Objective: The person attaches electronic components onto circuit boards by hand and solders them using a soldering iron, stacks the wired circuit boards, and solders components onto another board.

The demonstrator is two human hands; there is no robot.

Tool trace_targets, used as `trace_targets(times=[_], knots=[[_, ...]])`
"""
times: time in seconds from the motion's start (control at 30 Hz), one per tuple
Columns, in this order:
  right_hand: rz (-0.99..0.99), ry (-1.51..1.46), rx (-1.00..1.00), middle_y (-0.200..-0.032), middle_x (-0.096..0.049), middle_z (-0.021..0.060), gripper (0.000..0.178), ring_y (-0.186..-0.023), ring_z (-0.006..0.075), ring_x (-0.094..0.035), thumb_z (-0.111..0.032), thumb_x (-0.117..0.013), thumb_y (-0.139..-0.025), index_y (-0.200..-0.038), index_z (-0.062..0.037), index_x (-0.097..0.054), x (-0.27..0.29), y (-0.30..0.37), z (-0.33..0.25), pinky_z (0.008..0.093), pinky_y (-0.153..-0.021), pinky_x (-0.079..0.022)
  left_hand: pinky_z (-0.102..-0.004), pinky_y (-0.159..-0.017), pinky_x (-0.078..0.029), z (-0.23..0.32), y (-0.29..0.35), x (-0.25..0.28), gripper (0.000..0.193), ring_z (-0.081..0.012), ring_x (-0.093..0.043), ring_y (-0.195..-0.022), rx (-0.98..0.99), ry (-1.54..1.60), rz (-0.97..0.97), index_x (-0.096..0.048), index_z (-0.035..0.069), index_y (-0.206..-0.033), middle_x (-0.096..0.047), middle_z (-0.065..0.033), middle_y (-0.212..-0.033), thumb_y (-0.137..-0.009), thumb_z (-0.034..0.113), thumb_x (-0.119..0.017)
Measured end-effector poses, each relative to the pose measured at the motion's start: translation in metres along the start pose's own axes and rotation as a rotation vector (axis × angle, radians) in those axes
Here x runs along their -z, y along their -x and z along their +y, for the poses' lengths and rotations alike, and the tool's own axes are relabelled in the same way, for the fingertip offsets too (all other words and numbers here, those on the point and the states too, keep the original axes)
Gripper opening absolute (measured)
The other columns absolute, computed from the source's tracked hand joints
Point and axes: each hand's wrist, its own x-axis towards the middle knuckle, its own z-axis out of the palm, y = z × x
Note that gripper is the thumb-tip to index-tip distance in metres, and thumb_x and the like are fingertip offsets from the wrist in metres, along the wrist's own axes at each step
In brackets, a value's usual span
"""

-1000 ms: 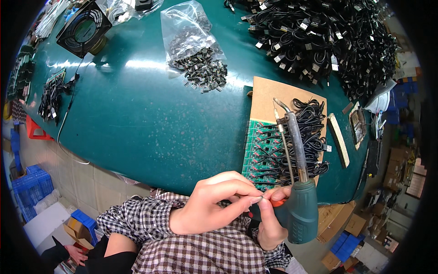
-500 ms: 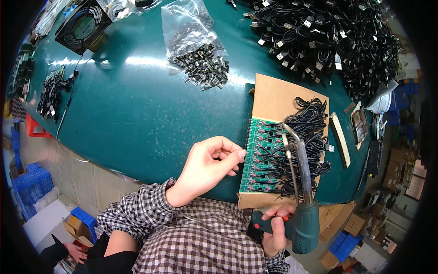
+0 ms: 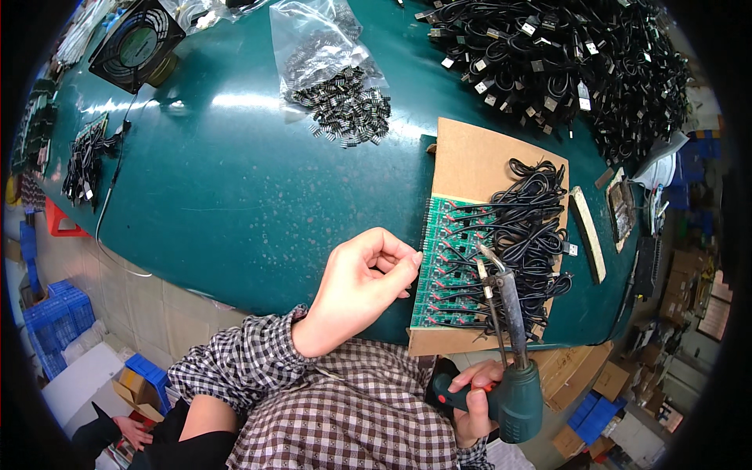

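Observation:
My right hand (image 3: pixel 476 401) is closed round the handle of a dark green soldering gun (image 3: pixel 520 403). Its metal barrel and thin side tube rise over the right part of a green circuit board panel (image 3: pixel 442 274). Black cables (image 3: pixel 533 231) with red and black wire ends run to the panel and lie coiled beside it. At the panel's left edge, by a row of pins, my left hand (image 3: pixel 366 282) pinches thumb and forefinger together. What they hold, if anything, is too small to make out. Panel and cables rest on a brown cardboard sheet (image 3: pixel 478 153).
A clear bag (image 3: pixel 317 47) spills small black pin connectors (image 3: pixel 345 110) onto the green table (image 3: pixel 235 188). Black USB cables (image 3: pixel 548 55) are heaped far right. A fan (image 3: pixel 137 45) and a cable bundle (image 3: pixel 88 160) are at left. A pale strip (image 3: pixel 587 235) lies right of the cardboard.
The soldering gun's tip has moved nearer and slightly left over the panel. My left hand keeps its pinch at the panel's edge, almost unmoved.

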Motion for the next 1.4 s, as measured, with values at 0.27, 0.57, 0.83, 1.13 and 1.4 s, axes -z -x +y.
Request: trace_targets(times=[0.27,0.57,0.83,1.13,1.4], knots=[[0.093,0.004,-0.088,-0.089,-0.049,0.0149,0.044,-0.08,0.0255,-0.057,-0.028,-0.056,-0.08,-0.104,0.0057,-0.042,0.003,0.015,0.004,0.0345,-0.064,-0.056,-0.0217,-0.059,-0.051,0.0,-0.002,0.0,0.015,-0.0092,-0.059,-0.065,0.019,-0.009,-0.026,-0.053,-0.004,-0.086,-0.06,-0.0073,-0.077,-0.083,0.01,-0.059],[-0.02,0.097,-0.201,-0.091,-0.048,0.0173,0.047,-0.091,0.0261,-0.053,-0.033,-0.055,-0.081,-0.101,0.0084,-0.044,0.013,0.019,0.006,0.0362,-0.068,-0.056,-0.0216,-0.057,-0.052,-0.002,-0.004,-0.001,0.017,-0.0096,-0.059,-0.063,0.008,0.006,-0.005,-0.052,-0.004,-0.085,-0.06,-0.0077,-0.075,-0.083,0.011,-0.06],[-0.027,0.117,-0.177,-0.089,-0.047,0.0164,0.041,-0.086,0.0237,-0.053,-0.031,-0.054,-0.082,-0.095,0.0072,-0.046,0.009,0.018,0.005,0.037,-0.069,-0.056,-0.0219,-0.058,-0.052,-0.003,-0.003,0.001,0.016,-0.0099,-0.059,-0.063,0.025,0.034,-0.022,-0.053,-0.004,-0.086,-0.06,-0.0078,-0.075,-0.084,0.01,-0.06],[-0.063,0.102,-0.185,-0.091,-0.047,0.0163,0.037,-0.085,0.0234,-0.053,-0.029,-0.054,-0.083,-0.093,0.0063,-0.047,0.013,0.018,0.008,0.0369,-0.07,-0.055,-0.0216,-0.058,-0.052,-0.003,-0.003,0.001,0.015,-0.01,-0.059,-0.063,0.032,0.058,-0.032,-0.053,-0.004,-0.086,-0.06,-0.008,-0.075,-0.084,0.009,-0.059],[-0.059,0.097,-0.196,-0.091,-0.047,0.0156,0.034,-0.084,0.0237,-0.054,-0.026,-0.054,-0.083,-0.092,0.0061,-0.047,0.012,0.018,0.006,0.0377,-0.071,-0.055,-0.0214,-0.057,-0.052,-0.001,-0.002,-0.002,0.016,-0.01,-0.059,-0.063,0.02,0.057,-0.012,-0.052,-0.005,-0.086,-0.06,-0.0084,-0.075,-0.083,0.01,-0.059]])
